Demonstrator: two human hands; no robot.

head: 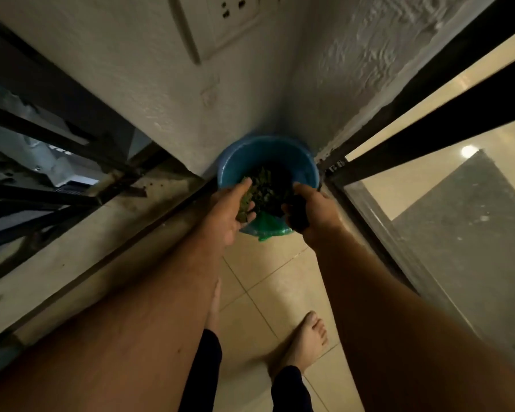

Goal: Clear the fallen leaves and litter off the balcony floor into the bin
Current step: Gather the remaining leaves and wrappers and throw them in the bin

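A blue round bin (241, 162) stands in the balcony corner against the wall, with a green liner (269, 228) hanging over its near rim. Green leaves (266, 185) lie inside it. My left hand (229, 209) is over the bin's near left rim, fingers curled round a clump of green leaves (244, 203). My right hand (312, 209) is over the near right rim and grips a dark clump of litter (296, 214). Both hands are close together, just above the bin's opening.
A tiled floor (265, 281) runs toward me, with my bare feet (304, 337) on it. A dark metal railing (42, 179) and a stained ledge are on the left. A glass sliding door (428, 233) with a dark frame is on the right. A wall socket (235, 13) is above.
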